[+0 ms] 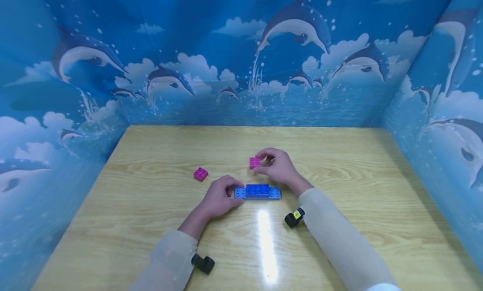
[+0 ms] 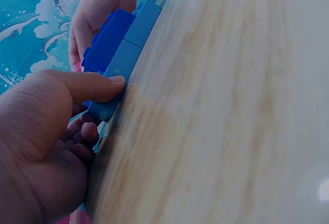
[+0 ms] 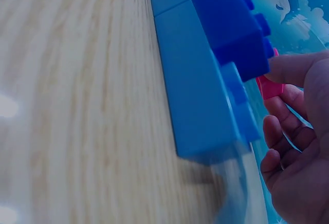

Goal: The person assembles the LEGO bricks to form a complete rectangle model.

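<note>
Two light blue bricks (image 1: 275,193) lie end to end on the table, and a dark blue brick (image 1: 257,190) sits on top across their seam. At the left end of this row, my left hand (image 1: 220,197) holds the light blue brick (image 2: 114,64) between thumb and fingers. Behind the row, my right hand (image 1: 278,167) pinches a pink brick (image 1: 254,163) with its studs facing up. In the right wrist view, the pink brick (image 3: 270,87) is partly hidden by the thumb and the dark blue brick (image 3: 231,34).
A second pink brick (image 1: 201,174) lies on the wooden table (image 1: 158,157), left of the row and beyond the left hand. Blue dolphin-print curtains (image 1: 211,73) stand along the table's back and sides. Each sleeve carries a small black device (image 1: 203,263) at the wrist.
</note>
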A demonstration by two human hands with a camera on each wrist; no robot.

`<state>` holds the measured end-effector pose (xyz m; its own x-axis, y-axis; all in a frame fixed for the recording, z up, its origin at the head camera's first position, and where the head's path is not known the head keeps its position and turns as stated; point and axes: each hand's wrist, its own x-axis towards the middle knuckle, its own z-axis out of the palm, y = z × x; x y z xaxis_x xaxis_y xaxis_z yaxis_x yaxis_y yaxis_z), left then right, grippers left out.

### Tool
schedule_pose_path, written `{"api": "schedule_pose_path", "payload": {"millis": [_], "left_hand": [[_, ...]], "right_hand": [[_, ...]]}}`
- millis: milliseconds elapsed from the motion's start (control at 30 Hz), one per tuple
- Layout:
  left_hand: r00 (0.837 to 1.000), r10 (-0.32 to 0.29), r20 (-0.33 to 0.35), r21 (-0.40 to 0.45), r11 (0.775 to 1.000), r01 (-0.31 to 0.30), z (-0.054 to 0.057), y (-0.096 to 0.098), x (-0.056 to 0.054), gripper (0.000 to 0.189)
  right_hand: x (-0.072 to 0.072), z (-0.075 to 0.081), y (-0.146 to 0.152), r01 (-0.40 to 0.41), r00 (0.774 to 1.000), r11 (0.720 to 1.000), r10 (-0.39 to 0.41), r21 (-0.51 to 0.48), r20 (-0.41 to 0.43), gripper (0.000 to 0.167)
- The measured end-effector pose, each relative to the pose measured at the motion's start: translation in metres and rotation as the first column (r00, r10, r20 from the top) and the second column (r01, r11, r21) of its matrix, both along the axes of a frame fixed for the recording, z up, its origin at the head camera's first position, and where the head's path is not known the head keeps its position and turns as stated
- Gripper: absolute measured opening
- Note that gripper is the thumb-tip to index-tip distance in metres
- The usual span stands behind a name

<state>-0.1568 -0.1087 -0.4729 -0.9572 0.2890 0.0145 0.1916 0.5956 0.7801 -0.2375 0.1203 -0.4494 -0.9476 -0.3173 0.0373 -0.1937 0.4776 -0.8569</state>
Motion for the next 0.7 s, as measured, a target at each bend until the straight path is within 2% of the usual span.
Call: {"api": "schedule_pose_path", "payload": {"millis": [400,700], "left_hand": [[0.999,0.019,0.029,0.004,1.0,-0.019,0.0,0.002,0.002,0.037],[0.999,0.026,0.03,0.016,1.0,-0.027,0.001,0.003,0.003,0.037]], "right_hand": [[0.018,0.009,0.019,0.024,0.999,0.999,-0.023,0.023,-0.023,0.034],[0.031,0.009,0.035,0.048,0.998,0.999,-0.046,0.026,-0.051,0.033]]}}
